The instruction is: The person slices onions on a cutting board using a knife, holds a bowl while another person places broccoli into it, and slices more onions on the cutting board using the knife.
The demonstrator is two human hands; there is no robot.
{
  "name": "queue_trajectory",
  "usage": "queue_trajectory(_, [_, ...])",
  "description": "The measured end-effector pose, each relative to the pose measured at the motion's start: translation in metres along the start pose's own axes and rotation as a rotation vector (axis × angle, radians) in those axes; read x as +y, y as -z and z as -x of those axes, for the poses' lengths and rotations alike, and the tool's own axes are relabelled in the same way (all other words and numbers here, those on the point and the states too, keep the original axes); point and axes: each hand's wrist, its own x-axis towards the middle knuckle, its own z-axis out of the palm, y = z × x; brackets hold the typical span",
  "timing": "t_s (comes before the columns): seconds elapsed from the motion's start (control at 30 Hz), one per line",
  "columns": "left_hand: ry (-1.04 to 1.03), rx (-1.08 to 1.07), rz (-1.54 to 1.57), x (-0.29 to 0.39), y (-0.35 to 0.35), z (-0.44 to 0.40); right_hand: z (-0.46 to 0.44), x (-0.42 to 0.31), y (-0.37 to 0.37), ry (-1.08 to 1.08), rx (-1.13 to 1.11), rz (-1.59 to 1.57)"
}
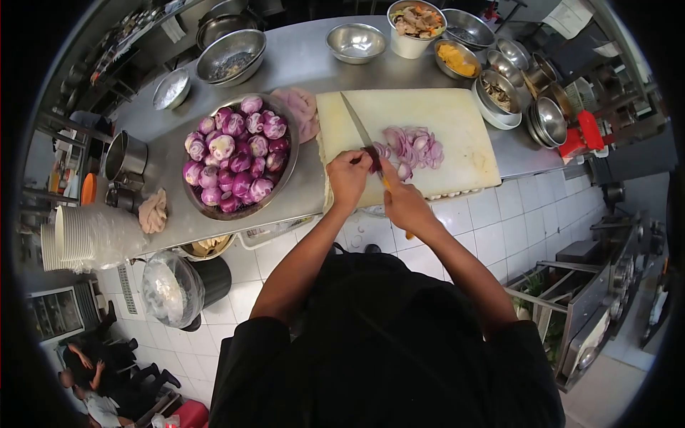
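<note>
My right hand (407,205) is wrapped round the yellow handle of a kitchen knife (355,114), whose long blade points away to the upper left over the cutting board (464,108). Beside the blade, my left hand (348,178) has its fingers curled against a dark purple piece of red onion (373,160), mostly hidden by fingers and knife. Sliced red onion (419,148) lies in a loose pile right of the blade. To the left, a large round metal tray (291,165) holds many peeled whole red onions (232,153).
A pink cloth (298,113) lies between tray and board. Metal bowls (357,44), a white tub of food scraps (410,46) and a bowl of orange food (457,60) line the far side. Stacked white containers (85,235) stand left; a lined bin (175,292) sits below. People sit lower left.
</note>
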Motion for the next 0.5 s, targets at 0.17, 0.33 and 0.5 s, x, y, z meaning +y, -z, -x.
queue_trajectory(0.17, [-0.055, 0.001, -0.029, -0.005, 0.000, -0.001, -0.060, 0.041, -0.022, 0.319, 0.252, -0.018])
queue_trajectory(0.33, [0.042, -0.059, 0.005, 0.001, 0.003, -0.002, -0.014, -0.010, 0.041, 0.065, -0.026, -0.036])
queue_trajectory(0.5, [0.041, -0.048, 0.028, 0.003, 0.003, 0.001, 0.031, -0.031, 0.055, -0.108, -0.183, 0.018])
